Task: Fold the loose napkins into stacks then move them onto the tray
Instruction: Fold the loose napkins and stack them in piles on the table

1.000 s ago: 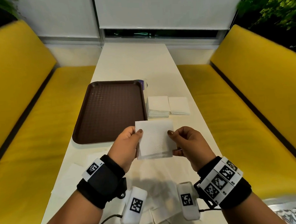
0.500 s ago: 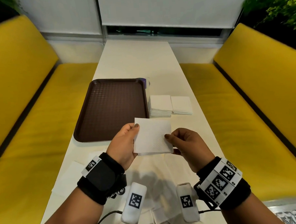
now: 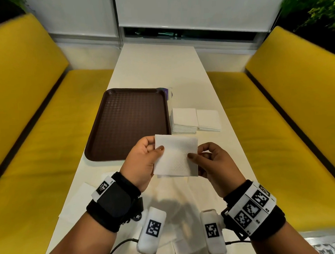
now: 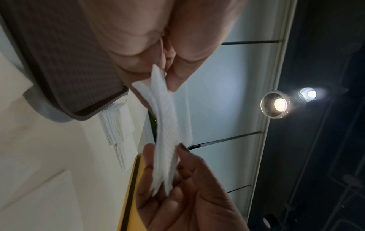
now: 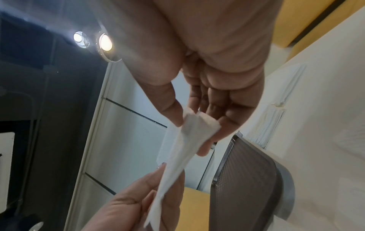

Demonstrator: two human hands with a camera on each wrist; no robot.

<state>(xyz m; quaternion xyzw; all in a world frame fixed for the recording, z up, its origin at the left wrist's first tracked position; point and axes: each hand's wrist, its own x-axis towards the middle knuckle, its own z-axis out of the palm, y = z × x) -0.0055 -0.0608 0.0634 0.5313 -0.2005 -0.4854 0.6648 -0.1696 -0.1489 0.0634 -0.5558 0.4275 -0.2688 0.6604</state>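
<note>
Napkin [image 3: 176,156] edges between hands (pinched) —

A white embossed napkin [image 3: 176,156], folded to a rough square of several layers, is held up off the counter [image 3: 157,66], pinched at its left and right edges. Two stacks of folded white napkins sit side by side and touching on the counter just right of the tray: a taller stack [image 3: 184,121] nearest the tray (its layered edges show) and a lower stack [image 3: 208,120] beside it. The dark brown textured tray [image 3: 128,122] lies flat, and loose unfolded napkins [image 3: 174,195] are spread on the near counter.
</note>
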